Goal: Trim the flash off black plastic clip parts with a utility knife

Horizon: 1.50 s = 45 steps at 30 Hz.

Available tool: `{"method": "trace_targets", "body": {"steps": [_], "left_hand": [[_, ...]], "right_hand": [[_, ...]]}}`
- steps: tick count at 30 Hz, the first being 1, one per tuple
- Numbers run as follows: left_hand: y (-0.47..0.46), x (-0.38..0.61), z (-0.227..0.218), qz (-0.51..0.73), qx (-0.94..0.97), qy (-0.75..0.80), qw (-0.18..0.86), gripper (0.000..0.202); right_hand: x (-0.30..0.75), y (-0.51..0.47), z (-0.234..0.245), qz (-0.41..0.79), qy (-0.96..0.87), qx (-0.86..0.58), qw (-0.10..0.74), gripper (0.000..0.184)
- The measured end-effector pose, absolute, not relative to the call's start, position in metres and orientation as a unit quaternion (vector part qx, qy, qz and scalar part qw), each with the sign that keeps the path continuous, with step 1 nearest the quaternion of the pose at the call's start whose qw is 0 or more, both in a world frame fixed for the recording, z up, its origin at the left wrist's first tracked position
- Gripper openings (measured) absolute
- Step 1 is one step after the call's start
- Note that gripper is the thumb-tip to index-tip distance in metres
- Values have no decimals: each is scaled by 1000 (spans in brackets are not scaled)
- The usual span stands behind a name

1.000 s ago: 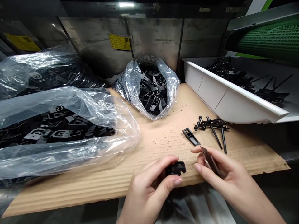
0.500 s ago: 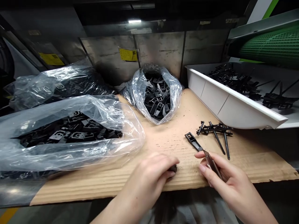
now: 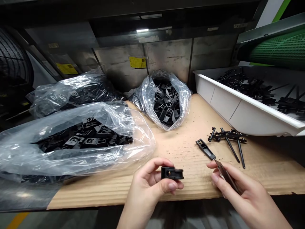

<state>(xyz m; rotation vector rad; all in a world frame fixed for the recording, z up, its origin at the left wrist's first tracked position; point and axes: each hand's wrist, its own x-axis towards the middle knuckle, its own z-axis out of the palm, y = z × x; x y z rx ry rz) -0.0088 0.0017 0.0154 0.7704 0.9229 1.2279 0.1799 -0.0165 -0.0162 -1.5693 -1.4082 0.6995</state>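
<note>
My left hand (image 3: 152, 183) grips a small black plastic part (image 3: 172, 173) between thumb and fingers, above the front of the cardboard-covered table (image 3: 111, 190). In my right hand (image 3: 238, 184) is a brown-handled utility knife (image 3: 226, 177), its blade pointing up and left. Just beyond the blade's tip lies a long, hollow black plastic piece (image 3: 205, 149) on the cardboard. Behind it and to the right rest several black sprues (image 3: 227, 136) with long thin stems.
An open plastic bag (image 3: 143, 140) of black parts lies at the left, with another bag (image 3: 54, 95) behind it. A third bag (image 3: 183, 101) stands at the back middle. The white tray (image 3: 238, 106) at the right holds black moulded pieces, below a green roller (image 3: 276, 47).
My left hand has turned over and come up, bringing the black part into sight. The knife stays in my right hand. The whole view has shifted slightly.
</note>
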Motion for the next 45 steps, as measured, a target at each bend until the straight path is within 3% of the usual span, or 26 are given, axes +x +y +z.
{"method": "trace_targets", "body": {"steps": [4,8,14,16,20,26,33,38,45], "left_hand": [[2,-10,13,542,332,417,649,24],[1,-12,10,505,369,409,664,15],[0,-9,10,499,423,412,634,12],[0,-9,10,500,466,423,595,21],[-4,-11,6,513,468,451,561,42],[-8,-15,1,469,491,467,566,32],[-9,-9,3,509,448,465,569,37],[-7,-12,3,498,591,455,442,35],[-13,-18,-14,541,702,384,259,49]], "right_hand": [[175,-17,-15,276,-593,-607,451,20],[157,-15,-10,361,-655,-505,431,20],[134,-11,-5,446,-577,-484,485,7],[133,-12,-4,461,-545,-502,488,7],[134,-13,-3,464,-507,-547,478,13],[134,-15,-5,445,-502,-572,471,16],[138,-14,-8,416,-522,-573,476,15],[142,-12,-10,378,-598,-540,457,17],[145,-13,-13,305,-659,-498,474,11]]}}
